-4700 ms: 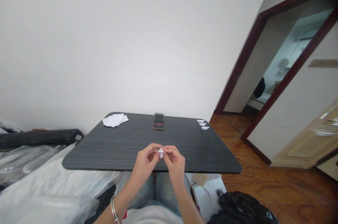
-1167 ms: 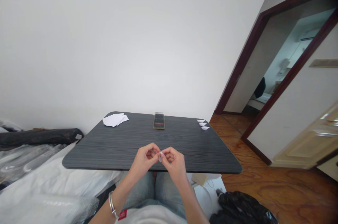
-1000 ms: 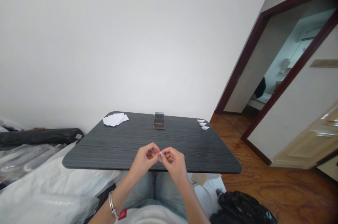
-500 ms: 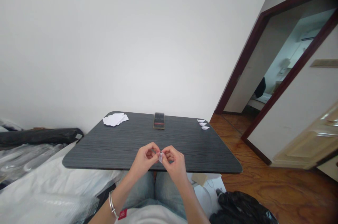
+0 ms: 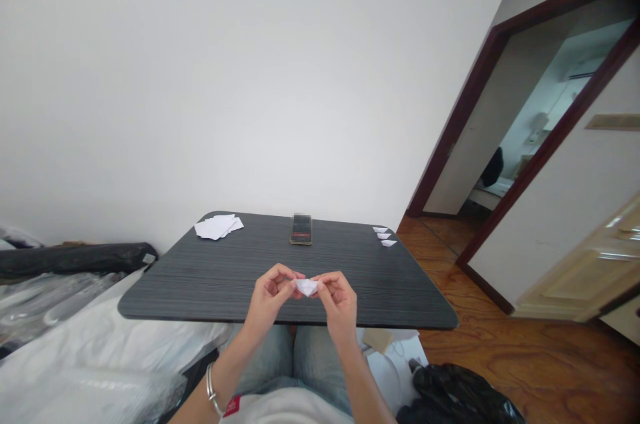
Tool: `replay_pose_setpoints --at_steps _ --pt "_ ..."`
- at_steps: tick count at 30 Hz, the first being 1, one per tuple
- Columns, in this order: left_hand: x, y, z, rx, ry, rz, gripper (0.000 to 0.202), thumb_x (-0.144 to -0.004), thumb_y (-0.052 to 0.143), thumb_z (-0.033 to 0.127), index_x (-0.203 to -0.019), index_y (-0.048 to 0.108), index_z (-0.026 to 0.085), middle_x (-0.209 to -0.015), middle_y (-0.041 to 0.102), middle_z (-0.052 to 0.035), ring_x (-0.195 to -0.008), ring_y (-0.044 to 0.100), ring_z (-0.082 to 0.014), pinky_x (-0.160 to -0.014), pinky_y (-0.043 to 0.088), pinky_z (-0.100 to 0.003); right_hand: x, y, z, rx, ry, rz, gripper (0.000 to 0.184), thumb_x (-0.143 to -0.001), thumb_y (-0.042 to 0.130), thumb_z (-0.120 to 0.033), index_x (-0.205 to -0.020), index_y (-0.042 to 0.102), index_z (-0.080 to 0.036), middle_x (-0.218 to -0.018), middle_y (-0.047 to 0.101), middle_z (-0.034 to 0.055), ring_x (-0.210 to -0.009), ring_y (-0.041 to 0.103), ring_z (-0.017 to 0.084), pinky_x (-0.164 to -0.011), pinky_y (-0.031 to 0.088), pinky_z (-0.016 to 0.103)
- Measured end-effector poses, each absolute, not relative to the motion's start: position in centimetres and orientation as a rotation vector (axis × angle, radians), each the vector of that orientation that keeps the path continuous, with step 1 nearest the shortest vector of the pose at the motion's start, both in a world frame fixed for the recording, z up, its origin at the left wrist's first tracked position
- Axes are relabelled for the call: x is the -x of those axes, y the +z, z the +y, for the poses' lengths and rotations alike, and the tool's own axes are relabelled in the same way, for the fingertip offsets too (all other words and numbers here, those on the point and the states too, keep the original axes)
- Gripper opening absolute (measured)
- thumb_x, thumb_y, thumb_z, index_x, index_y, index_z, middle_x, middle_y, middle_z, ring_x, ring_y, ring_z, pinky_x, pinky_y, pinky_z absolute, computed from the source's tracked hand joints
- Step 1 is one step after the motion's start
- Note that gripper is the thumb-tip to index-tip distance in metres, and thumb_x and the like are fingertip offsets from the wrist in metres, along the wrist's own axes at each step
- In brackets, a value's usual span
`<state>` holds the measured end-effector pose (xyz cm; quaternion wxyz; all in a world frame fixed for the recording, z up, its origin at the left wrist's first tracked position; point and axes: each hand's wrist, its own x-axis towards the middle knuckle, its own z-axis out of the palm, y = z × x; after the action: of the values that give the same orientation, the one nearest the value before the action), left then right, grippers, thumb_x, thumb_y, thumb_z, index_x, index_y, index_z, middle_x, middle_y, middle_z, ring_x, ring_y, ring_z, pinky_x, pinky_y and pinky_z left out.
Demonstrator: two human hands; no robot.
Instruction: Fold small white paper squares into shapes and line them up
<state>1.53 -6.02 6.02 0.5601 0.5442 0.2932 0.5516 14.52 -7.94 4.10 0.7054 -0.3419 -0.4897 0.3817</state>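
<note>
A small folded white paper piece is stretched between my two hands above the near edge of the dark table. My left hand pinches its left end, fingers closed. My right hand pinches its right end, fingers curled. A silver bracelet sits on my left wrist. A loose stack of white paper sheets lies at the table's far left corner. Three small folded white paper pieces lie in a row at the far right corner.
A phone stands upright at the table's far middle, against the white wall. Clear plastic wrapping and a dark roll lie to the left. A black bag sits on the wooden floor at right, near an open doorway.
My hands have drawn slightly apart and lifted a little; the paper piece, tightly bunched between my fingertips before, now shows as a wider flattened shape between them.
</note>
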Motion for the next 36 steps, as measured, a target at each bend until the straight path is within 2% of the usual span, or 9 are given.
replay_pose_setpoints --at_steps 8,12,17,22,28,32,36 --pt "-1.7 6.0 -6.3 -1.286 1.348 0.616 0.011 -0.073 0.058 0.022 -0.072 0.050 0.014 -0.086 0.066 -0.0075 -0.073 0.059 -0.0152 -0.065 0.048 -0.026 -14.3 4.1 -8.3 0.731 0.829 -1.023 0.013 -0.076 0.055 -0.029 -0.075 0.051 -0.017 -0.078 0.061 0.0052 -0.069 0.058 0.016 -0.060 0.048 0.028" --pt "-1.6 5.7 -6.2 -1.412 1.359 0.601 0.008 -0.075 0.056 0.022 -0.078 0.055 0.014 -0.091 0.064 -0.0086 -0.078 0.059 -0.0165 -0.066 0.048 -0.026 -14.2 4.1 -8.3 0.705 0.830 -1.029 0.010 -0.077 0.055 -0.026 -0.076 0.051 -0.017 -0.079 0.061 0.0048 -0.069 0.058 0.015 -0.061 0.047 0.027" --pt "-1.3 5.5 -6.0 -1.621 1.271 0.630 0.010 -0.072 0.059 0.019 -0.081 0.059 0.013 -0.098 0.062 -0.0108 -0.093 0.057 -0.0206 -0.081 0.044 -0.031 -14.3 4.1 -8.3 0.693 0.840 -1.044 0.008 -0.078 0.055 -0.025 -0.077 0.050 -0.018 -0.079 0.060 0.0044 -0.071 0.058 0.016 -0.062 0.046 0.027" --pt "-1.4 5.4 -5.8 -1.696 1.171 0.724 0.015 -0.062 0.068 0.018 -0.072 0.057 0.014 -0.086 0.066 -0.0072 -0.084 0.060 -0.0195 -0.078 0.046 -0.030 -14.5 4.0 -8.3 0.703 0.835 -1.137 0.006 -0.079 0.053 -0.024 -0.081 0.053 -0.019 -0.077 0.059 0.0033 -0.072 0.058 0.015 -0.067 0.046 0.029" --pt "-1.1 5.3 -5.7 -1.710 1.146 0.790 0.011 -0.065 0.065 0.021 -0.065 0.057 0.015 -0.080 0.067 -0.0058 -0.078 0.061 -0.0184 -0.074 0.045 -0.028 -15.5 4.0 -7.9 0.752 0.714 -1.333 0.015 -0.079 0.050 -0.028 -0.081 0.062 -0.018 -0.077 0.057 0.0051 -0.069 0.056 0.016 -0.060 0.047 0.026" --pt "-0.9 5.8 -5.8 -1.697 1.129 0.750 0.012 -0.068 0.063 0.022 -0.063 0.054 0.015 -0.083 0.067 -0.0067 -0.078 0.061 -0.0194 -0.073 0.045 -0.028 -16.6 4.5 -7.8 0.782 0.757 -1.477 0.009 -0.070 0.061 -0.025 -0.078 0.062 -0.019 -0.077 0.057 0.0043 -0.066 0.057 0.016 -0.056 0.049 0.025" --pt "-0.8 6.0 -5.9 -1.697 1.108 0.729 0.011 -0.069 0.062 0.021 -0.064 0.053 0.016 -0.085 0.068 -0.0076 -0.081 0.061 -0.0204 -0.074 0.044 -0.029 -17.2 4.9 -7.6 0.813 0.733 -1.546 0.007 -0.064 0.067 -0.023 -0.067 0.062 -0.020 -0.072 0.057 0.0029 -0.065 0.056 0.015 -0.055 0.050 0.024"
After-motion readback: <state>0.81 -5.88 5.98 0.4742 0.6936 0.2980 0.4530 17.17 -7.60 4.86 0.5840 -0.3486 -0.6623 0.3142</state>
